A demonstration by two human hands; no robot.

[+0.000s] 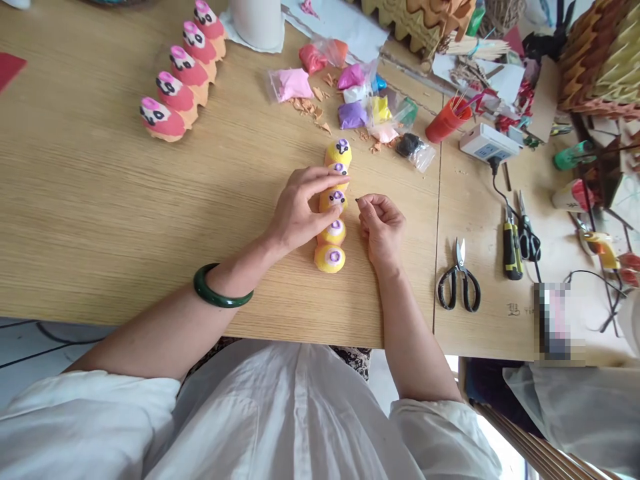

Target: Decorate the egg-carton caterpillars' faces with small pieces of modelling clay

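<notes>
A strip of yellow-painted egg carton cups (330,259) lies lengthwise in front of me, each cup bearing a white patch with a purple ring. The far cups also carry small black marks, while the two nearest show only the rings. My left hand (303,208) holds the strip around its middle cup, thumb on the near side and fingers across the far side. Just right of the strip, my right hand (383,220) pinches a tiny dark bit (357,200) between thumb and forefinger; it resembles black clay. A green bangle (223,293) circles my left wrist.
A finished-looking pink carton strip (175,93) stands at the back left. Bags of coloured clay (353,115), including black (410,145), lie beyond my hands. Scissors (459,277), a yellow-black cutter (512,247), a red cup (447,120) and a power strip (490,142) sit rightward. Another person sits at right.
</notes>
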